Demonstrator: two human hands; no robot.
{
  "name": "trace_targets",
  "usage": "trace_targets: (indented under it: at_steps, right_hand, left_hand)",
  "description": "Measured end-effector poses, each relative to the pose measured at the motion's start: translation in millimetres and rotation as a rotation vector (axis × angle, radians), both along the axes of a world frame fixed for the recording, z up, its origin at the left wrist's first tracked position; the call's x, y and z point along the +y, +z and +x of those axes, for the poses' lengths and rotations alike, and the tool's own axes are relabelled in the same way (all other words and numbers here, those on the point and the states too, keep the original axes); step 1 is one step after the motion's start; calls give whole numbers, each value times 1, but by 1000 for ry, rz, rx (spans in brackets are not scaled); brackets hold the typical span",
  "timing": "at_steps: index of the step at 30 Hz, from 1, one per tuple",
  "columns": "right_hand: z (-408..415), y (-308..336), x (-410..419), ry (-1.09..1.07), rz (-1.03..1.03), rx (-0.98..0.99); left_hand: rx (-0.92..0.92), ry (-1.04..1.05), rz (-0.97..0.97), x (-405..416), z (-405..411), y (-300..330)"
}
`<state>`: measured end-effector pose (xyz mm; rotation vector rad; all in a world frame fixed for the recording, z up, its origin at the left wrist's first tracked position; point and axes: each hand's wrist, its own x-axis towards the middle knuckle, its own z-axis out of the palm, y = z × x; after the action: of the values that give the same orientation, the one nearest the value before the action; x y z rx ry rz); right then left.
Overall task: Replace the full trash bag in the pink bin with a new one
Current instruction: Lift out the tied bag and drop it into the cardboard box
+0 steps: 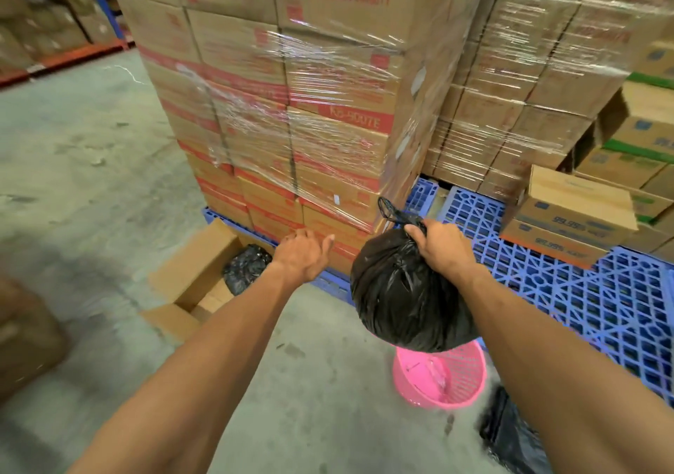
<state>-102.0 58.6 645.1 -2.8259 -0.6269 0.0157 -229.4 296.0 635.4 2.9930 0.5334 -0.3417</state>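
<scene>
My right hand [439,245] grips the knotted neck of a full black trash bag [405,295], which hangs in the air above the floor. Below it stands the pink mesh bin [443,379] with no liner inside; only a scrap of clear plastic lies in it. My left hand [302,253] reaches forward, fingers apart, holding nothing, above an open cardboard box [197,273]. A flat black bag [510,433] lies on the floor right of the bin, partly hidden by my right arm.
The open box holds another black bag [246,267]. A tall shrink-wrapped stack of cartons [284,109] sits on a blue plastic pallet [569,287] straight ahead. More cartons [576,211] stand at the right. Bare concrete floor [80,152] spreads to the left.
</scene>
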Motion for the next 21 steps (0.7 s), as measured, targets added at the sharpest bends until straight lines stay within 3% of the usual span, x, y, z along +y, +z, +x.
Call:
trace_targets:
  at_steps: [9,21]
  right_hand:
    - [-27,-4,145,131,22,125]
    - [-6,-49,337,348,51,203]
  left_hand:
    - [12,194,-27,115,-38,-6]
    - [27,354,-43,249,-30,-30]
